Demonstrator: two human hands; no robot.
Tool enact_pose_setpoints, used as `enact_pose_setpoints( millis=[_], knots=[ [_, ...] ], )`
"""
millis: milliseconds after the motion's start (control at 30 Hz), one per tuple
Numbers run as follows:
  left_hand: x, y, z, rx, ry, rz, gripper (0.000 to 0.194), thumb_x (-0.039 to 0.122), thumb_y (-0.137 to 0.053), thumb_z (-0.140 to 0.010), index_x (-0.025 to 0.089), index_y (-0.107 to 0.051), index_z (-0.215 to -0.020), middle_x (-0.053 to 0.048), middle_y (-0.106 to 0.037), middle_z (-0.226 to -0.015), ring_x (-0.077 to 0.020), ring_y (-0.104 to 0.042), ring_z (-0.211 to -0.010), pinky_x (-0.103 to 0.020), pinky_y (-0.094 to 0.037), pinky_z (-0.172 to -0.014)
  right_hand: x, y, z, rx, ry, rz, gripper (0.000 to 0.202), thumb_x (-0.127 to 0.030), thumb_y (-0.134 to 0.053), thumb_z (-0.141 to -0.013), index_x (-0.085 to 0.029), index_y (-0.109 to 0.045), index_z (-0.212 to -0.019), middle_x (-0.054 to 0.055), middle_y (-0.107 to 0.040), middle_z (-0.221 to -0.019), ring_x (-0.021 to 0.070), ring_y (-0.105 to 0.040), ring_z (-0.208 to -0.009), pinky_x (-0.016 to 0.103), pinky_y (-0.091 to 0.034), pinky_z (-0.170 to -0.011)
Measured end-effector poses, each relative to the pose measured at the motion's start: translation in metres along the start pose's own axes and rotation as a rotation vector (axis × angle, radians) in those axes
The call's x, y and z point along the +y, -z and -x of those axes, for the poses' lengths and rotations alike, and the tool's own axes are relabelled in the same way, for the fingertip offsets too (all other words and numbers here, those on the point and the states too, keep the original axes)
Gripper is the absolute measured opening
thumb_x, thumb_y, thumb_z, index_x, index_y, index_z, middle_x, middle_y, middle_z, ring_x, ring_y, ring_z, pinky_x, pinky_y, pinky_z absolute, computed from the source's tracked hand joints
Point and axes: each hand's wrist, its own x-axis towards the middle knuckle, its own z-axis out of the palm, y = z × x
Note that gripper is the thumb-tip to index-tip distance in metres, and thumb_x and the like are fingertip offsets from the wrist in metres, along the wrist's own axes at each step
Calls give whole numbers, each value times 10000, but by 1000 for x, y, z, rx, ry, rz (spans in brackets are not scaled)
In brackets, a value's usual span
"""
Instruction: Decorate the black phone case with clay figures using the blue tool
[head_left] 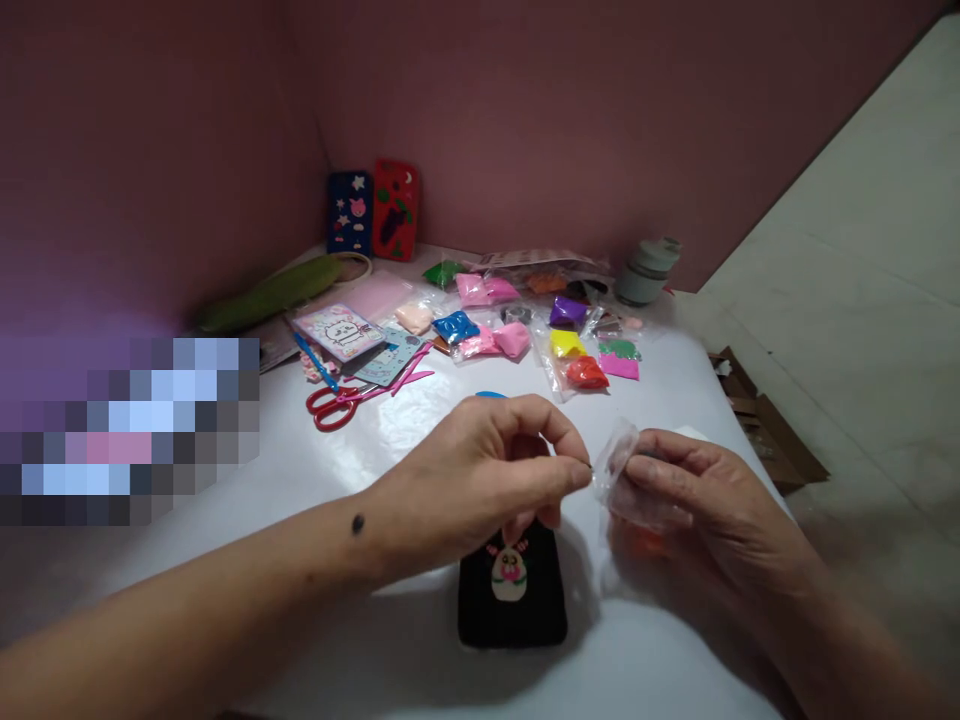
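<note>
My left hand hovers over the top of a black case, its thumb and index finger pinched on something tiny and dark that I cannot make out. The case lies flat and carries a cream clay figure with pink and green parts. To the right, my right hand holds a crumpled clear plastic bag between thumb and fingers, close to the left fingertips. Something orange shows dimly below the bag. A blue edge peeks out behind my left hand.
Red scissors, decorated cards and pink tools lie left of centre. Several bagged clay packs, among them a yellow one, spread across the back. Blue and red cases lean on the wall. A grey jar stands back right.
</note>
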Motion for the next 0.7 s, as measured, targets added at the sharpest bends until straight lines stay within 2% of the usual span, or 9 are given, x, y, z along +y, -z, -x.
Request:
enact_pose_setpoints(
  millis=[133,233,433,700],
  knots=[
    [-6,8,-6,-106,108,356,117,218,-576,-861,128,-586,-788,16,-569,-500,-61,-471,-357,-155,-362,-376,2,9,-8,64,76,-25,192,-309,-794,-683,-179,-723,-805,8,-610,-634,107,-530,-513,232,-431,-483],
    [-9,11,-11,-133,154,487,174,187,-536,-894,88,-602,-767,-4,-586,-487,-61,-517,-344,-133,-392,-381,4,13,-14,77,131,-19,183,-299,-803,-677,-190,-728,-803,1,-603,-627,98,-522,-526,212,-415,-485],
    [-10,13,-13,-141,175,559,197,124,-483,-911,49,-624,-798,-42,-634,-536,-89,-588,-380,-143,-456,-410,7,14,-16,116,140,10,171,-298,-826,-652,-220,-734,-773,-1,-612,-651,99,-515,-535,212,-418,-487],
    [-8,12,-11,-108,218,557,198,137,-482,-916,49,-628,-814,-60,-658,-595,-118,-642,-451,-170,-498,-473,6,15,-14,167,176,54,197,-317,-827,-653,-198,-731,-778,3,-625,-672,86,-527,-562,184,-429,-504]
  ],
)
